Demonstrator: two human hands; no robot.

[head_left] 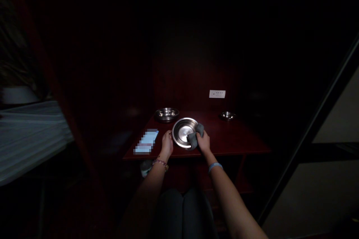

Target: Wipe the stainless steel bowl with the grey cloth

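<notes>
Dark red wood forms a shelf (246,142) across the scene. At its left lies a pale, pixelated rectangle (146,142), perhaps kept aside to leave working room. Behind it sits a wide steel dish (166,115). Next, the left hand (167,143) has its fingers closed on the near-left rim of a steel bowl (181,129) at centre, likely steadying it. The bowl's opening faces the wearer, probably for easy reach inside. A grey cloth (193,140) laps its right rim, gripped firmly by the right hand (204,142). Farther right, a small steel bowl (228,116) stands well apart.
</notes>
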